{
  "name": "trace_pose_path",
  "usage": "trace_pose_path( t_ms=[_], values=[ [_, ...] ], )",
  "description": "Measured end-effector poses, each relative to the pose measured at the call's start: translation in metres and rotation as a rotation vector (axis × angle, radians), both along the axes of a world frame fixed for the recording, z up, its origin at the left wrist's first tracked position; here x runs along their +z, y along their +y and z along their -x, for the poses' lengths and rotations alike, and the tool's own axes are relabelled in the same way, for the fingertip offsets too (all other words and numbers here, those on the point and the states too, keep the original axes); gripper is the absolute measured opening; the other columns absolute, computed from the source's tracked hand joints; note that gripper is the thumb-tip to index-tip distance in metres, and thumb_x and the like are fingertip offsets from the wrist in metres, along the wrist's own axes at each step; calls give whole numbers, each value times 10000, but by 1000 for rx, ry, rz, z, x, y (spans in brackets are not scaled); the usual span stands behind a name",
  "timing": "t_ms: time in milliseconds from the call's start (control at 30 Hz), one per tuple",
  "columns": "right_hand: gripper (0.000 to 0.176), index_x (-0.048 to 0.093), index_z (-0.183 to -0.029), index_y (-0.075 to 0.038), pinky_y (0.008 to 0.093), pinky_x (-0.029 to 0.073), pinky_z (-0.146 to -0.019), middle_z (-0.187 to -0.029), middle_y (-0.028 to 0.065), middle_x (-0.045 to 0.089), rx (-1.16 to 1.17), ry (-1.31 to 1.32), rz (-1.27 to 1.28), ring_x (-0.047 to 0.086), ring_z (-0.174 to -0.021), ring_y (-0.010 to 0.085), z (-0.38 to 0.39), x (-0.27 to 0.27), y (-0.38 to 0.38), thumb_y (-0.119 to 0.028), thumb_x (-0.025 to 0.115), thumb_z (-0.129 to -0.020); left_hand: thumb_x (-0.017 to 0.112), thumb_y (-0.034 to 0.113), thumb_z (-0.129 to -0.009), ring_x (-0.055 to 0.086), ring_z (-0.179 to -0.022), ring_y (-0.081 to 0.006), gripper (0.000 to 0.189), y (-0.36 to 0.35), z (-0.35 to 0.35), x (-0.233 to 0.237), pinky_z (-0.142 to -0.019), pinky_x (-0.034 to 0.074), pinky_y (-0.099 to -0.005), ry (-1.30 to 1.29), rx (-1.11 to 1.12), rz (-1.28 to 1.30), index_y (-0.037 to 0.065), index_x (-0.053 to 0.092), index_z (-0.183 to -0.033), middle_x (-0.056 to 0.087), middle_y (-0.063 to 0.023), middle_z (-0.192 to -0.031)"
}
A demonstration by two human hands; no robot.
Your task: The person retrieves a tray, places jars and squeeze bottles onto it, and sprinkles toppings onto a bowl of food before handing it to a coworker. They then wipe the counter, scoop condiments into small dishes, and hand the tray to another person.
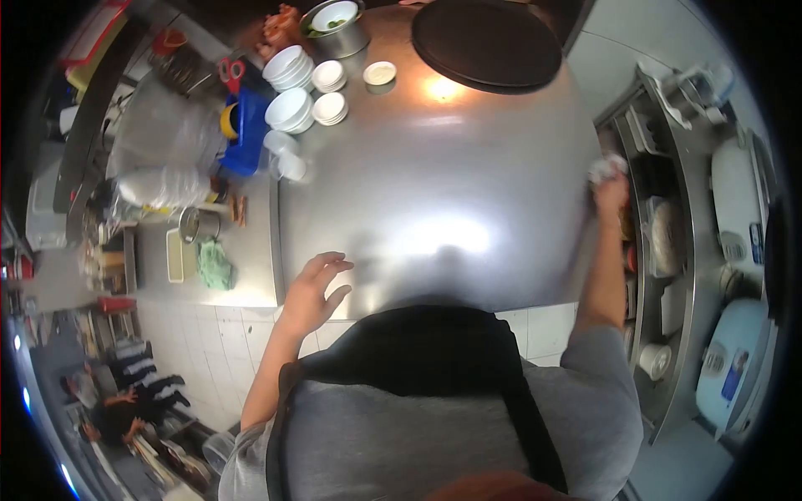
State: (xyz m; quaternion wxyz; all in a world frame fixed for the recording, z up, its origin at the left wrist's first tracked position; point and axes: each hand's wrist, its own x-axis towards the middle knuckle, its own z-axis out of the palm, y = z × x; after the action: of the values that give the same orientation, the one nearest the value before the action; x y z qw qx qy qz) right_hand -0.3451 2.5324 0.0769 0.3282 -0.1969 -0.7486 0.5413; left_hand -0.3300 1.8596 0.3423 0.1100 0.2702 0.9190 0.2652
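Observation:
At the right edge of the steel table (468,167), my right hand (614,194) is closed on a crumpled white cloth (605,168), with the arm stretched out. My left hand (316,290) hangs at the near left corner of the table, fingers apart and holding nothing. Bright reflections lie on the metal between my hands. Beyond them at the back, a large round dark tray (486,42) rests on the table, beside a small white dish (380,73).
White bowls (290,108) and small dishes (331,108) are stacked at the back left, near a metal pot (341,40). A blue bin (247,134) and green cloth (215,265) sit on the left counter. Shelves (668,292) stand at right. People (117,409) appear far left.

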Motion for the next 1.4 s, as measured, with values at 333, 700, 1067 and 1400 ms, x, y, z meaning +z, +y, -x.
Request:
trace_pose_path(
  t_ms=[333, 700, 1067, 1400],
  values=[
    [412, 513, -1216, 23, 358, 321, -1050, -1260, 213, 498, 501, 4, -646, 443, -1203, 326, 227, 62, -380, -65, 470, -816, 680, 64, -737, 552, -1035, -324, 346, -49, -75, 17, -859, 470, -378, 23, 317, 41, 87, 585, -1068, 565, -117, -1126],
    [287, 565, -1143, -23, 331, 417, -910, -1173, 116, 553, 1342, 145, -453, 537, -1028, 248, -61, 93, -603, -180, 486, -917, 658, 77, -768, 560, -1025, -302, 306, -126, -127, 6, -860, 468, -364, 21, 358, -155, 68, 588, -1065, 582, -103, -1086],
    [384, 570, -1182, -109, 441, 459, -866, -1179, 162, 575, 214, -1135, -1362, 573, -1040, 335, -221, 95, -192, -201, 504, -815, 682, 99, -742, 561, -990, -298, 347, -327, -251, -60, -820, 481, -366, -37, 560, -7, 109, 571, -1070, 560, -94, -1088],
    [378, 594, -1130, -3, 312, 443, -880, -1058, 145, 618, 688, -576, -595, 579, -985, 224, -8, 177, -530, -50, 440, -788, 686, 190, -785, 599, -904, -206, 372, -427, -133, -92, -779, 491, -331, 76, 1026, -607, 13, 560, -1086, 611, -121, -1009]
  ],
)
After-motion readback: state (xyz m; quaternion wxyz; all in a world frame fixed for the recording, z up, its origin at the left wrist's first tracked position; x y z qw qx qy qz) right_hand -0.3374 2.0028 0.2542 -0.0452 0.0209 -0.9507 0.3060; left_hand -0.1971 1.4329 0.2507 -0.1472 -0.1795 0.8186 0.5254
